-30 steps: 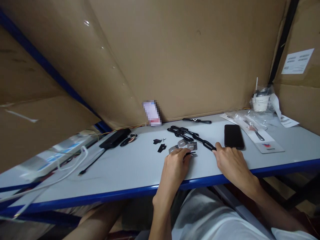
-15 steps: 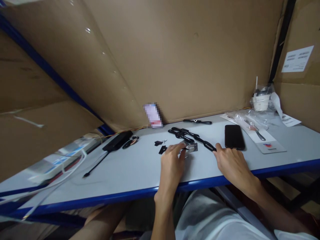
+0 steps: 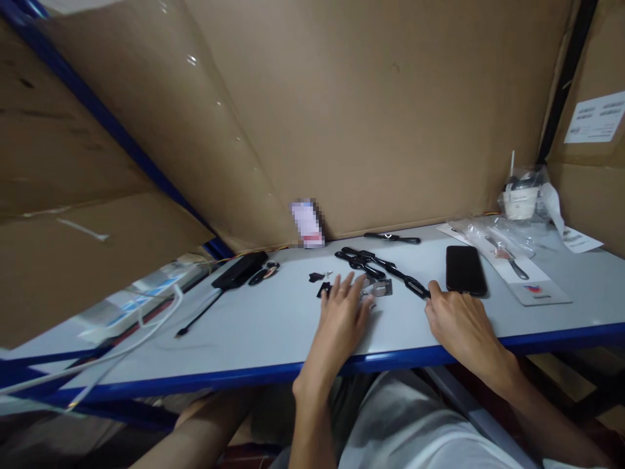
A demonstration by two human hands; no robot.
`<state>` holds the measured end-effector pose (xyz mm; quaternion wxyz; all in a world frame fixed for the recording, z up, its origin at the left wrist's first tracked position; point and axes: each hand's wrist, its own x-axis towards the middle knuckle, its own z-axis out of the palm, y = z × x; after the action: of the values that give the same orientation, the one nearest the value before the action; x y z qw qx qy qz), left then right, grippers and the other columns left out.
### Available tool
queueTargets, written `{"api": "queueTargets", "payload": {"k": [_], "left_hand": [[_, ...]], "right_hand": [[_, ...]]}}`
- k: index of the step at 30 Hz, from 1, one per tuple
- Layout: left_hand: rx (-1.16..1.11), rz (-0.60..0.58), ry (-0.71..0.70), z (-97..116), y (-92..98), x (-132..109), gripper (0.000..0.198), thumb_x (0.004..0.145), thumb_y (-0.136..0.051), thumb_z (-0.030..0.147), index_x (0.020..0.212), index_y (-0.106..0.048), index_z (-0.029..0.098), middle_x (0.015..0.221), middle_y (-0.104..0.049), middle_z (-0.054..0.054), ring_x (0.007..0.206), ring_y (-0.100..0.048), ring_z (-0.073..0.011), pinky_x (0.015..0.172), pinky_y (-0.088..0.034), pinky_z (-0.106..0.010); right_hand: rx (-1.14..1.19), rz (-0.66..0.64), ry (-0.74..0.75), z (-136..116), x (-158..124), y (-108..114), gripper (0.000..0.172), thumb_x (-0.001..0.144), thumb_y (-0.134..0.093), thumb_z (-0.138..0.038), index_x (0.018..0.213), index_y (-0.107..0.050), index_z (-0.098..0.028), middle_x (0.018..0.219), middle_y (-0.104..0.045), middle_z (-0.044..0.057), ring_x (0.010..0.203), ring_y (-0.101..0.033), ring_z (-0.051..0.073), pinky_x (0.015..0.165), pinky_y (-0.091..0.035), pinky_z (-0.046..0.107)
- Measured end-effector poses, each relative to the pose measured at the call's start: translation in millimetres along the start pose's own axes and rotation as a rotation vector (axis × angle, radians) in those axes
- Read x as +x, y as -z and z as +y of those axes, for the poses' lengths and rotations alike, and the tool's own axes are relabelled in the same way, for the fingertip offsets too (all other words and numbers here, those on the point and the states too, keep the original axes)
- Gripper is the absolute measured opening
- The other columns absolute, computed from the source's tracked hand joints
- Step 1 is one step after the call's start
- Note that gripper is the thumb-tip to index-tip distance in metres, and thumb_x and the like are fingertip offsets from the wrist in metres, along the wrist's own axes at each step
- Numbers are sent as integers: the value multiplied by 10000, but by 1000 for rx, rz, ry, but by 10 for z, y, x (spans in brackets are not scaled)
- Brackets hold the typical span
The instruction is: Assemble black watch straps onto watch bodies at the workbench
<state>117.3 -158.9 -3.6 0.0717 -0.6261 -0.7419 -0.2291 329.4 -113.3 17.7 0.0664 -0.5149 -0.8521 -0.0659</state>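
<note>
My left hand [image 3: 342, 312] lies palm down over the tabletop, fingers spread, among small loose parts. Thin metal blades [image 3: 382, 288] are just beyond its thumb side, and a small black plate [image 3: 323, 290] is by its fingers on the left. My right hand [image 3: 459, 322] is closed round the near end of a black two-handled tool [image 3: 413, 284] that looks like a spokeshave body. Similar black bodies [image 3: 359, 262] lie farther back, touching or overlapping near its far end. Another black piece [image 3: 316, 277] and tiny screws [image 3: 329, 273] sit to the left.
A black phone [image 3: 465, 270] lies right of centre, near a carded packaged tool [image 3: 512, 264]. Another phone [image 3: 308, 225] leans on the cardboard wall [image 3: 366, 117]. One more black tool [image 3: 393, 238] is at the back. Left are a black case [image 3: 240, 270], a power strip [image 3: 141, 303] and cables.
My left hand has gone from a pinch to spread fingers over the parts. My right hand keeps hold of the black tool. The whole view has shifted slightly.
</note>
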Motion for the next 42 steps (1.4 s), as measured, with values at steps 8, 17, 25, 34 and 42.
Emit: {"api": "queueTargets", "payload": {"k": [8, 17, 25, 34, 42], "left_hand": [[62, -214, -30, 259, -11, 33, 463, 1014, -366, 286, 1461, -484, 250, 1563, -418, -142, 1488, -294, -359, 1133, -188, -728], [48, -196, 86, -298, 88, 75, 471, 1017, -322, 249, 1453, -496, 286, 1552, -438, -141, 1481, -315, -345, 1107, -171, -764], [54, -191, 83, -359, 83, 74, 493, 1030, -275, 328, 1475, -472, 250, 1579, -394, -138, 1498, -259, -373, 1119, -160, -753], [66, -156, 103, -273, 98, 59, 482, 1030, -287, 335, 1453, -494, 234, 1580, -397, -120, 1492, -273, -373, 1135, -180, -733], [72, -175, 114, -234, 162, 51, 475, 1031, -311, 340, 1462, -485, 242, 1579, -399, -114, 1492, -277, -370, 1147, -181, -720]], "right_hand": [[-6, 7, -22, 8, 9, -13, 288, 1026, -381, -223, 1210, -574, -115, 810, -738, 141, 771, -743, 272, 594, -448, 291], [141, 96, -81, 271, -123, 61, 227, 990, -504, -254, 1169, -640, -226, 881, -769, 69, 819, -737, 243, 600, -411, 271], [-73, 64, -93, 441, 15, 191, 245, 996, -495, -264, 1176, -634, -172, 852, -751, 117, 780, -732, 270, 594, -406, 290], [-187, -51, 195, 613, 244, 360, 199, 981, -507, -258, 1051, -640, -127, 878, -736, 144, 863, -722, 307, 654, -399, 311], [-330, -12, 339, 352, 607, 308, 292, 921, -461, -75, 1178, -598, -61, 889, -728, 178, 866, -717, 308, 667, -412, 319]]}}
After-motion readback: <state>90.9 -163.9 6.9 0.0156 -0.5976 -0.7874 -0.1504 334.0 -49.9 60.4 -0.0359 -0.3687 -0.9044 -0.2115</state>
